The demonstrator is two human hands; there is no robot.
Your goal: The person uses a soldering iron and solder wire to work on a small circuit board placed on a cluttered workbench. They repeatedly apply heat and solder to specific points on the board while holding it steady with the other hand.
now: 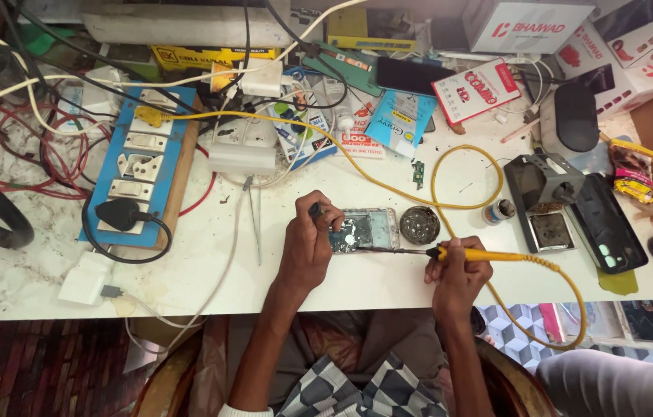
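The right hand (457, 270) has its grip closed around a yellow soldering iron (474, 254), tip on the opened phone (363, 229). The left hand (309, 241) pinches a small dark tool (315, 209) over the phone, mid-way along the cluttered white surface (210, 262).

Centre of the frame: I see an opened phone (365, 229) with a bare metal frame and a dull green circuit board. My right hand (457, 278) holds a soldering iron (465, 254) with a glossy yellow plastic handle and a thin dark metal shaft; its yellow cord (450, 166) looks smooth and rubbery. Beside the phone, a round tin (419, 225) holds matt grey residue. The worktop (25, 270) is white stone-like laminate, stained and scuffed. At left, a switchboard (141, 162) shows matt blue plastic on a wooden edge. At upper right, cardboard boxes (527, 25) appear smooth.
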